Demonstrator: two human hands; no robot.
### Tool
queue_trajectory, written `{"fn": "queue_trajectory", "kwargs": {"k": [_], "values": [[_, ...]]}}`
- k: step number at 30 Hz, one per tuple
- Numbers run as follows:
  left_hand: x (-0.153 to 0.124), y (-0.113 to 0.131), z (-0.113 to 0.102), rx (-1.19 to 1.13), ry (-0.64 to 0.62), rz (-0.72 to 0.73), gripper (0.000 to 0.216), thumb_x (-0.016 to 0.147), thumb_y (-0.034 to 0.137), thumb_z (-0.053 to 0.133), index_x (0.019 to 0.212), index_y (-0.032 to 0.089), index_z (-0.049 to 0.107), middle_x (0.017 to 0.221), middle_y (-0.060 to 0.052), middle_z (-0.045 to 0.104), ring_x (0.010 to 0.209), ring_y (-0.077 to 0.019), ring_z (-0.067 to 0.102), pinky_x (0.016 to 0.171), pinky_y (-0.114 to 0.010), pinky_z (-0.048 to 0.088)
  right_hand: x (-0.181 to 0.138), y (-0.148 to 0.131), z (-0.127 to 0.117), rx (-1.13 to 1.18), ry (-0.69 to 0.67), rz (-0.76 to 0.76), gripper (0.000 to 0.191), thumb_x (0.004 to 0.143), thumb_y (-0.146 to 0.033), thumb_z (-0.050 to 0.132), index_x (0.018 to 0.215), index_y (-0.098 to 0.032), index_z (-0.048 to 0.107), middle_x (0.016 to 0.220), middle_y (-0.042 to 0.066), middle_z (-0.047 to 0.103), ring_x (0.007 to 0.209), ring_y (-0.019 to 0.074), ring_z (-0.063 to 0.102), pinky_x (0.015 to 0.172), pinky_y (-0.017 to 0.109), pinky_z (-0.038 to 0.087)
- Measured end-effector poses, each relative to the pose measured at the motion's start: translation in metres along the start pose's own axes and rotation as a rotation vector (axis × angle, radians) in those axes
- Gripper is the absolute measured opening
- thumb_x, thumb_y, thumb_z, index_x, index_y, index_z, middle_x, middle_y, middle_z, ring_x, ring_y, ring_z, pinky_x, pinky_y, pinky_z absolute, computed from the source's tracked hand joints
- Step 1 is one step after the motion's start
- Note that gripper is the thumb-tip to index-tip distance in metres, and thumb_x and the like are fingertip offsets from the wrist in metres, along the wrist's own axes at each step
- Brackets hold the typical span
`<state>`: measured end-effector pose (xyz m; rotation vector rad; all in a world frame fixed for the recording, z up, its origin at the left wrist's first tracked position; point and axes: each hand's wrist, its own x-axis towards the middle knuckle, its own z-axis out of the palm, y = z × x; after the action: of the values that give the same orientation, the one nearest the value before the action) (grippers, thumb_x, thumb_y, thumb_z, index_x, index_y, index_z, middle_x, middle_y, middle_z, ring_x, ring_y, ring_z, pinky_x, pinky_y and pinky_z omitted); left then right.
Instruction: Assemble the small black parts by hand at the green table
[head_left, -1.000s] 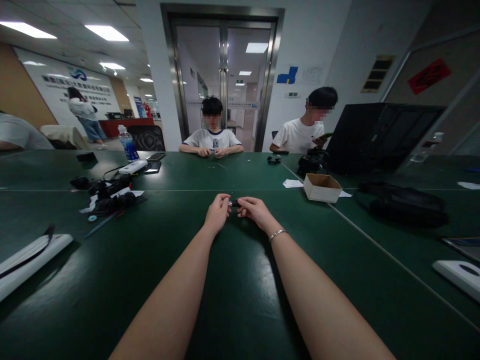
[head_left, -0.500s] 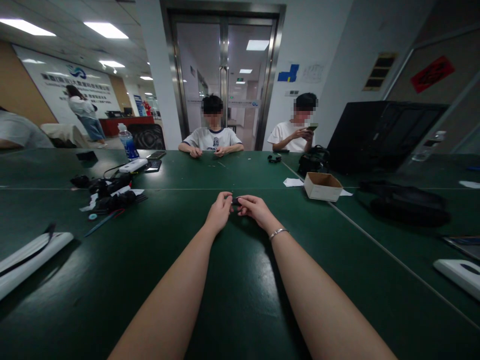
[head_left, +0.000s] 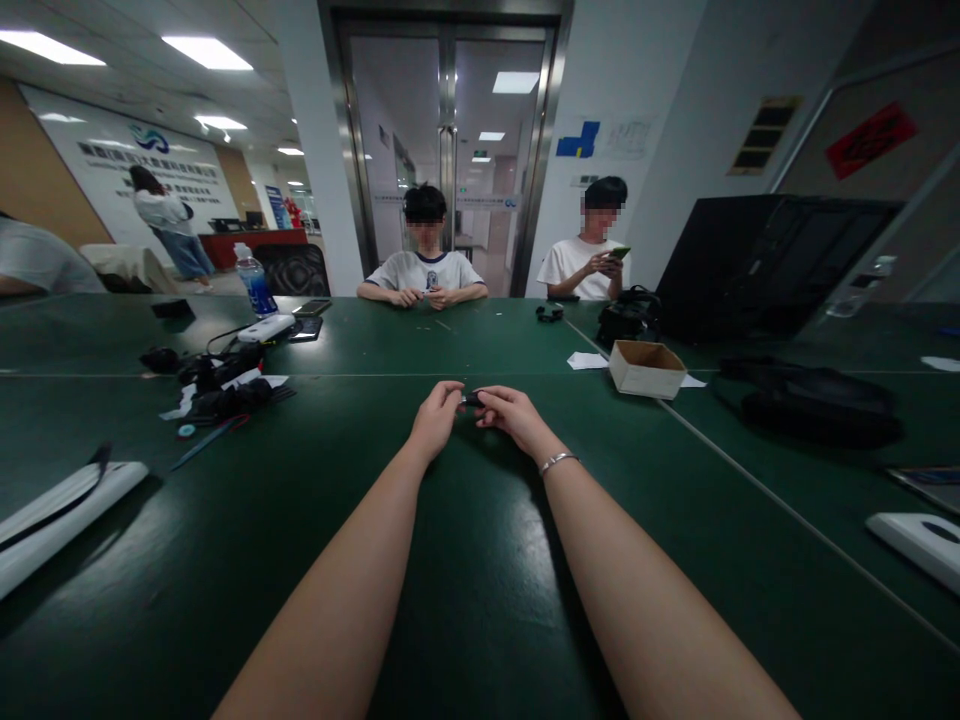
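Both my arms reach forward over the dark green table [head_left: 480, 560]. My left hand [head_left: 433, 420] and my right hand [head_left: 510, 414] meet at the table's middle, fingers pinched on a small black object [head_left: 471, 400] held between them. The object is too small to name. A thin silver bracelet [head_left: 558, 461] sits on my right wrist.
A small open cardboard box [head_left: 646, 368] stands to the right, a black bag [head_left: 821, 402] and a dark monitor [head_left: 765, 265] beyond it. Black gear and cables [head_left: 221, 385], a water bottle [head_left: 253, 282] and a white flat device [head_left: 64, 510] lie left. Two people sit across the table.
My hands have stayed together on the small black object, drifting slightly up in view. The person at the far right has sat up and holds a phone.
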<state>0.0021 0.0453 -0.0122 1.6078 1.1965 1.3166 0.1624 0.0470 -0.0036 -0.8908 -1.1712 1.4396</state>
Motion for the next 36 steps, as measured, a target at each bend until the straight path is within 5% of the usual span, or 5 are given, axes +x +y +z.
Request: {"fn": "queue_trajectory", "kwargs": {"k": [24, 29, 36], "values": [[0.002, -0.005, 0.001, 0.064, 0.028, 0.011, 0.023, 0.089, 0.029, 0.048, 0.107, 0.019, 0.058, 0.09, -0.003, 0.062, 0.081, -0.0149, 0.058, 0.074, -0.026, 0.044, 0.002, 0.003, -0.001, -0.008, -0.025, -0.026, 0.025, 0.071, -0.024, 0.079, 0.09, -0.013, 0.068, 0.059, 0.0, 0.062, 0.049, 0.0101, 0.057, 0.06, 0.026, 0.058], [0.0, 0.002, -0.001, 0.084, 0.044, 0.045, 0.025, 0.082, 0.018, 0.055, 0.107, 0.018, 0.058, 0.093, -0.004, 0.062, 0.086, -0.0154, 0.058, 0.081, -0.026, 0.044, 0.001, 0.003, -0.001, -0.026, -0.009, -0.036, 0.027, 0.068, -0.023, 0.08, 0.091, -0.013, 0.068, 0.057, -0.001, 0.061, 0.052, 0.0112, 0.058, 0.061, 0.026, 0.058], [0.002, -0.009, 0.001, 0.087, 0.049, 0.021, 0.021, 0.088, 0.029, 0.049, 0.104, 0.019, 0.059, 0.088, -0.003, 0.063, 0.078, -0.0152, 0.058, 0.074, -0.026, 0.043, 0.002, 0.004, -0.002, -0.017, -0.031, -0.043, 0.031, 0.065, -0.024, 0.081, 0.092, -0.013, 0.069, 0.058, -0.002, 0.061, 0.051, 0.0105, 0.057, 0.059, 0.026, 0.058]]}}
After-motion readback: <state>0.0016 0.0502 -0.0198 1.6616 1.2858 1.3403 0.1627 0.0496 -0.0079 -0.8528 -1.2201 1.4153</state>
